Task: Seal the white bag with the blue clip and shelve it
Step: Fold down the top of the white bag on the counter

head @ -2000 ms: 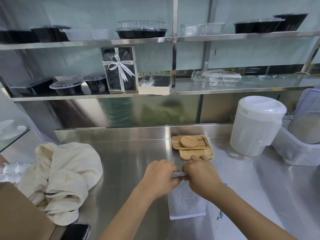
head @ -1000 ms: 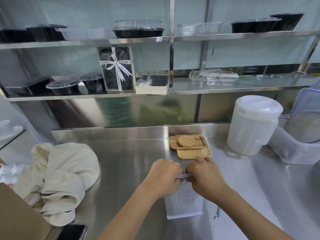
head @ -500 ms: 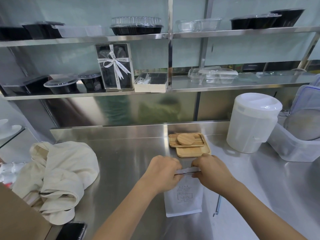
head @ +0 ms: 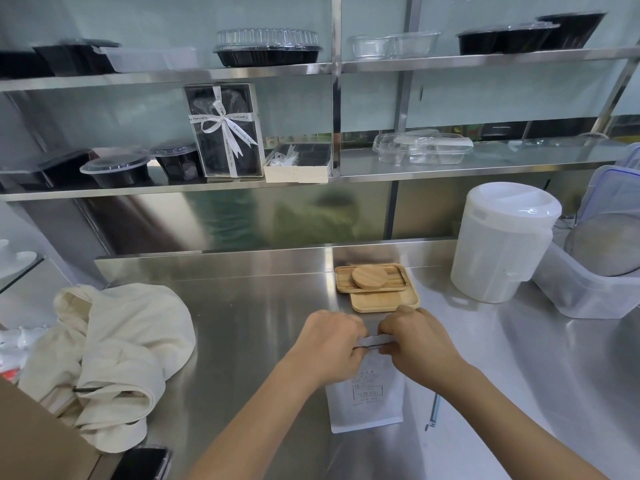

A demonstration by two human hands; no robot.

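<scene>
The white bag (head: 367, 400) lies flat on the steel counter (head: 242, 327), its printed label facing up. Both hands pinch its folded top edge. My left hand (head: 329, 344) grips the left end of the fold and my right hand (head: 415, 344) grips the right end, with a short strip of the fold showing between them. The thin blue clip (head: 433, 412) lies on the counter just right of the bag, partly hidden under my right forearm. Neither hand touches it.
Wooden trays with a round wooden lid (head: 375, 284) sit just beyond my hands. A white lidded jug (head: 498, 244) and a clear tub (head: 588, 292) stand at the right, a cream cloth bag (head: 114, 351) at the left. Two steel shelves (head: 381, 171) above hold containers and a ribboned box (head: 225, 129).
My hands have drawn closer together along the bag's folded top, leaving less of the fold showing than half a second ago. The bag and the clip stay in place.
</scene>
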